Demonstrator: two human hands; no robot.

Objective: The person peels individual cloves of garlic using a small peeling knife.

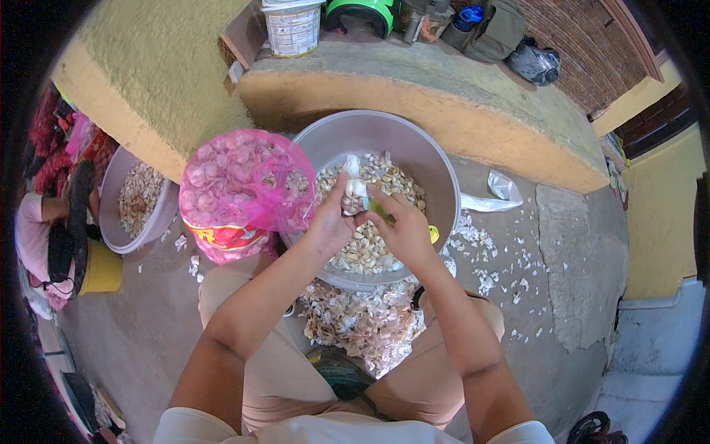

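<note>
My left hand grips a white garlic bulb and holds it up over a large metal basin full of peeled garlic cloves. My right hand is closed around a small knife with a yellow handle, its tip against the bulb. Both hands meet above the middle of the basin. A heap of papery garlic skins lies between my knees, just below the basin.
A pink mesh sack of garlic bulbs leans on the basin's left side. A second basin stands farther left beside another seated person. A yellow ledge carries a white bucket and bags. Skins litter the floor at right.
</note>
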